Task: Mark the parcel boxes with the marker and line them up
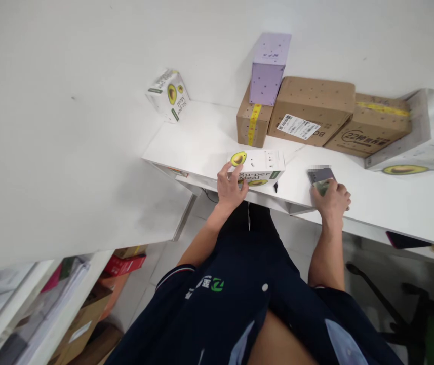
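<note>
A white carton [261, 163] printed with avocados and the words "Su-per Meal" lies near the front edge of the white desk [209, 137]. My left hand [232, 187] grips its left end, fingers closed over the top and front faces. To the right, my right hand [332, 198] is closed around the lower part of a dark grey smartphone [321, 174] at the desk edge. A greenish patch shows beside my fingers on the phone; I cannot make out what it is. A small black object [276, 187] sits just below the carton's right end.
Another avocado carton [169, 99] stands at the desk's back left corner. Along the wall are a purple box [266, 83] on a small brown box [252, 121], brown cardboard boxes [311, 104], and a large white carton [422, 137]. A shelf [83, 284] is behind me at left.
</note>
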`<state>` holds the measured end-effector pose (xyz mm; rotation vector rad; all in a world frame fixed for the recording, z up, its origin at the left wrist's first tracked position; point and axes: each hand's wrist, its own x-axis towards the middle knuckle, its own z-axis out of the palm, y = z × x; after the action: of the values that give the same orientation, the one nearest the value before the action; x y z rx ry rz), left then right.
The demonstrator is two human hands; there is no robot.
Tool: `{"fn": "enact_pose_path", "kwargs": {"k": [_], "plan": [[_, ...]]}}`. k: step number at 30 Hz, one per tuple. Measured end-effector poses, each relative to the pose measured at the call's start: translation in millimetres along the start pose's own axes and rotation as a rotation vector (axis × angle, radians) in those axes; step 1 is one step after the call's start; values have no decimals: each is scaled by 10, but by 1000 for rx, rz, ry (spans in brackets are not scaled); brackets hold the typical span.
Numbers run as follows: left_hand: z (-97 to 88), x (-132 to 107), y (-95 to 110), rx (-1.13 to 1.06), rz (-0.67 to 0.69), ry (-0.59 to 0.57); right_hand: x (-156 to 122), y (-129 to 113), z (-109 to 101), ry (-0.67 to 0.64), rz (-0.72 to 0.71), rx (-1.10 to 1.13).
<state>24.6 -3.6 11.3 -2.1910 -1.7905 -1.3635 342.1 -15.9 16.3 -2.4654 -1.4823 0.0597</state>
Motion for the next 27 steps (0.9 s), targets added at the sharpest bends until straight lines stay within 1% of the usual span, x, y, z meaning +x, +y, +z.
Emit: {"fn": "enact_pose_path", "kwargs": {"k": [2,4,6,7,8,10,12,13,15,17,19,21,22,24,27], "plan": [[5,-2,-8,-3,33,25,24,12,40,-34,-2,17],[9,0,-8,15,80,65,45,-4,47,-31,-20,68],[10,5,-3,44,117,101,57,-84,12,-43,-114,193],[10,7,-2,56,130,114,58,-153,-19,-76,-184,293],[10,9,-2,65,142,125,56,-243,-55,-135,-256,410],[11,11,-13,63,154,133,54,-471,-125,-305,-374,638],[6,14,-37,46,148,114,60,-730,-167,-474,-434,792],[-1,17,-53,43,143,100,67,-857,-172,-537,-462,850],[-35,31,-94,55,131,84,81,-1079,-159,-605,-520,956],[-100,55,-152,63,107,86,76,-1245,-136,-648,-559,1040],[-192,91,-237,35,73,84,34,-1360,-123,-699,-566,1059],[-289,142,-357,-7,38,67,-50,-1455,-113,-749,-567,1029],[-331,175,-430,-29,14,62,-106,-1508,-99,-754,-570,1012],[-385,258,-591,-91,-85,82,-228,-1657,-41,-711,-573,997],[-394,408,-826,-231,-369,199,-375,-2022,133,-562,-536,1009]]}}
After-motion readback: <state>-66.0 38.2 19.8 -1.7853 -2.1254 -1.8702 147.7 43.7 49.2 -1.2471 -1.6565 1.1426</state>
